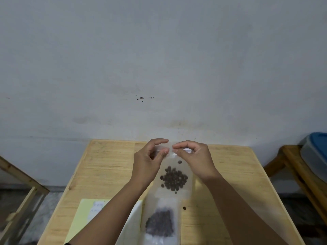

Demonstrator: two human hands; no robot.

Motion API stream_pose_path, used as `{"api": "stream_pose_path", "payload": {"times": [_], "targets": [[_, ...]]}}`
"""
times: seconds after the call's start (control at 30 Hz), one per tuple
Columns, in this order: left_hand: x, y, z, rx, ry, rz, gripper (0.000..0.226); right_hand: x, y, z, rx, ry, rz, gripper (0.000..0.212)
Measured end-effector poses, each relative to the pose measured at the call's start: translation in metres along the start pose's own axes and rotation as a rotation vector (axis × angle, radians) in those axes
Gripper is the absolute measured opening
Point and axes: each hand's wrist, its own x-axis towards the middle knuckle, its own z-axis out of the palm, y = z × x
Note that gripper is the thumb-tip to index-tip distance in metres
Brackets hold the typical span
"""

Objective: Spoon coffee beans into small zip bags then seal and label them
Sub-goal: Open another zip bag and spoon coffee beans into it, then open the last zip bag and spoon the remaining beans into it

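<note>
A small clear zip bag (174,189) with dark coffee beans (174,178) in its lower half is held up above the wooden table (109,165). My left hand (147,160) and my right hand (194,157) both pinch its top strip, fingertips close together. A second clear bag of beans (160,221) lies flat on the table below it. One loose bean (184,208) sits on the wood to its right.
A pale yellow sheet (83,214) with a small white label lies at the front left, partly under my left forearm. A wooden stool with a blue-lidded plastic box (316,149) stands at the right. A wooden frame (21,190) stands at the left; a grey wall is behind.
</note>
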Motion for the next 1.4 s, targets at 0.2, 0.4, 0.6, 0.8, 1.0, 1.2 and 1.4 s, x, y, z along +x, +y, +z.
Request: {"api": "stream_pose_path", "payload": {"times": [0.2,0.4,0.6,0.8,1.0,1.2,1.4], "targets": [[-0.007,-0.009,-0.004,-0.002,-0.033,-0.093,0.017,-0.002,0.017,0.014,0.123,0.012,0.172,0.020],[-0.026,-0.049,-0.007,0.121,-0.042,-0.276,0.012,-0.023,0.053,0.025,0.128,0.036,0.408,0.008],[-0.059,-0.101,0.002,0.318,-0.186,-0.360,0.016,-0.062,0.109,0.046,-0.294,0.062,0.444,0.010],[-0.067,-0.113,0.002,0.530,-0.300,-0.184,0.031,-0.071,0.129,0.038,-0.701,-0.010,0.181,0.039],[-0.052,-0.093,0.027,0.625,-0.409,0.050,0.030,-0.070,0.134,0.005,-1.082,-0.096,-0.043,0.040],[-0.043,-0.058,0.091,0.600,-0.614,0.221,0.034,-0.082,0.123,-0.066,-1.241,-0.013,0.034,0.024],[-0.055,-0.053,0.170,0.578,-0.822,0.201,0.035,-0.129,0.142,-0.146,-1.170,0.200,0.413,0.051]]}}
